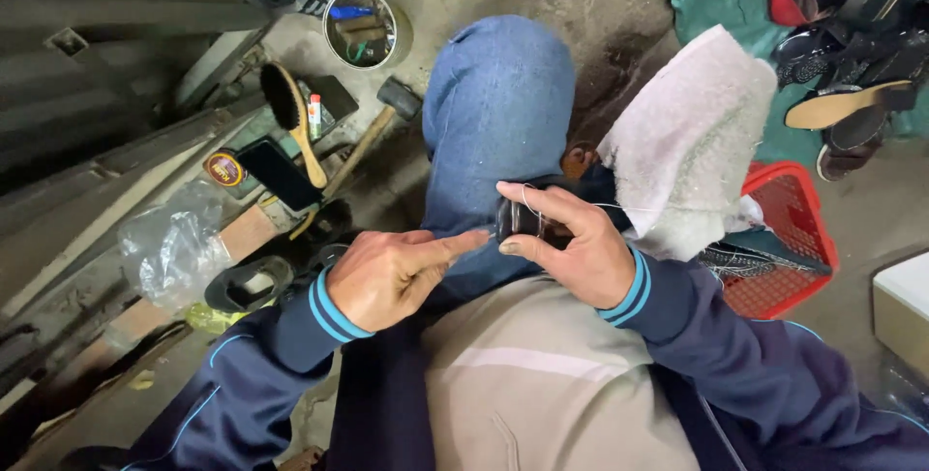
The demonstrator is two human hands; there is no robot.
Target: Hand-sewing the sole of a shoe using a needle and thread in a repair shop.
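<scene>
My right hand [566,239] grips a small dark object [527,222], seemingly part of a shoe, over my raised knee in blue jeans [498,103]. A thin pale thread [527,202] loops over its fingers. My left hand [397,273] points its forefinger at the dark object, with the tip touching or nearly touching it, and holds nothing that I can see. A white fleecy cloth [692,142] lies over my other leg, just right of the right hand. Both sleeves are dark blue with light blue cuff stripes.
On the left floor lie a shoe brush [290,113], a hammer [382,118], a round polish tin [224,169], a black shoe [250,284] and a clear plastic bag [174,248]. A metal can [360,28] stands behind. A red basket [789,239] and sandals [842,103] are at right.
</scene>
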